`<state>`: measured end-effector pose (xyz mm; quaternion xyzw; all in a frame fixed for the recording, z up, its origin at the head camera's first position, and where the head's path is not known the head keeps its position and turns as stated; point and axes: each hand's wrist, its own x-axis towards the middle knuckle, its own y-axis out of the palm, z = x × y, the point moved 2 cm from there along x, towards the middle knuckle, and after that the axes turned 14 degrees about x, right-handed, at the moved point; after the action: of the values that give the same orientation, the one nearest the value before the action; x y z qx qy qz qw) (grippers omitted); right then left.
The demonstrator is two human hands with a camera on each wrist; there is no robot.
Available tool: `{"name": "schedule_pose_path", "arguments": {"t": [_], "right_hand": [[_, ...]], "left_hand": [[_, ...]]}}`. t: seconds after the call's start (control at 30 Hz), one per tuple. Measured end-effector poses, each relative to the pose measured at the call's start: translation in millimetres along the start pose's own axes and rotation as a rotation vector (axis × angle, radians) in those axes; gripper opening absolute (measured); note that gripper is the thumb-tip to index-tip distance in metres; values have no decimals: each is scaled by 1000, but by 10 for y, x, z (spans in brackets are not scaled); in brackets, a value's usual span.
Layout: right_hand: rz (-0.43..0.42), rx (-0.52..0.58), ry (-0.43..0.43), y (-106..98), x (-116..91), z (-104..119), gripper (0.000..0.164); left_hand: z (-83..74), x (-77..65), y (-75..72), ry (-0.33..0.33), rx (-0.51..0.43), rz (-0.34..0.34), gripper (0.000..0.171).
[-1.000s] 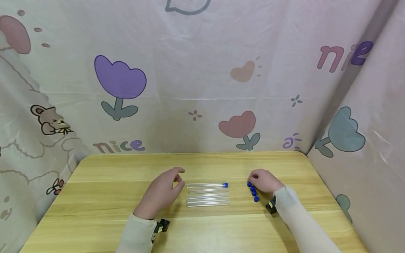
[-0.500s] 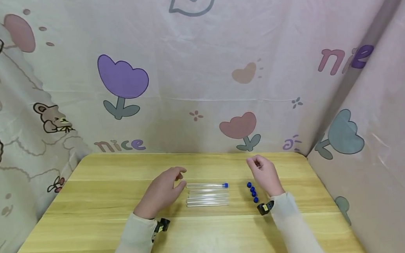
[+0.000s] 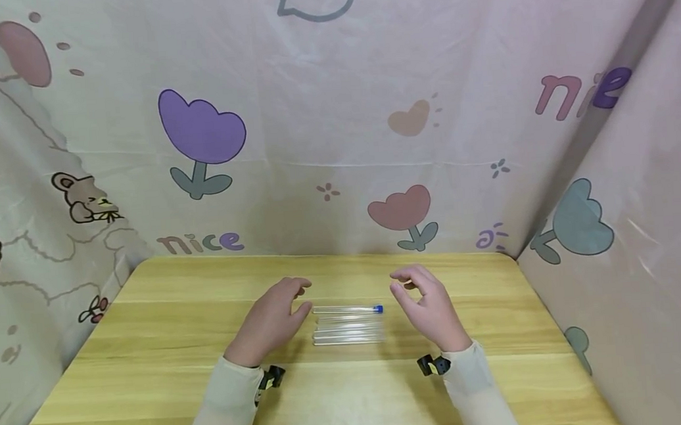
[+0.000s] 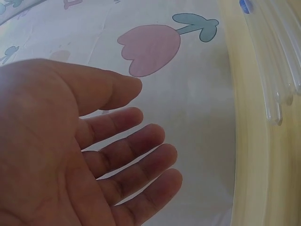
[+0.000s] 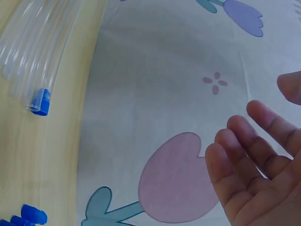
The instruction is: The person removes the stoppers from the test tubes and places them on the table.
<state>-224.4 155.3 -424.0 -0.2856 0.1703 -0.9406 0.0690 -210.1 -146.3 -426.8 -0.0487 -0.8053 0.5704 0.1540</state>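
Note:
Several clear test tubes (image 3: 349,335) lie side by side on the table. The farthest test tube (image 3: 344,310) has a blue cap (image 3: 379,309) in its right end. My left hand (image 3: 270,323) hovers by the left ends of the tubes; the left wrist view shows its palm bare and its fingers relaxed. To the right of the tubes is my right hand (image 3: 433,311), thumb and fingers parted, holding nothing. It hides the loose blue caps in the head view, but in the right wrist view these caps (image 5: 34,214) appear at the lower left corner.
The wooden table (image 3: 167,356) reaches back to a printed curtain (image 3: 293,209) with flowers and lettering. More of the curtain hangs along the left and right sides. Each wrist wears a small black camera (image 3: 271,377).
My right hand has risen from the row of loose caps, moved left toward the tubes and spread its fingers. My left hand has stayed almost still.

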Motion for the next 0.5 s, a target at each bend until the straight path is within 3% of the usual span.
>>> {"name": "schedule_pose_path", "arguments": {"t": [0.23,0.5], "right_hand": [[24,-33,29,13,-52,106,22],[74,-49,70,99,-72,33,19]], "left_hand": [[31,-15,9,-10,17,5,40],[56,46,115,-14,35,1,33]]}}
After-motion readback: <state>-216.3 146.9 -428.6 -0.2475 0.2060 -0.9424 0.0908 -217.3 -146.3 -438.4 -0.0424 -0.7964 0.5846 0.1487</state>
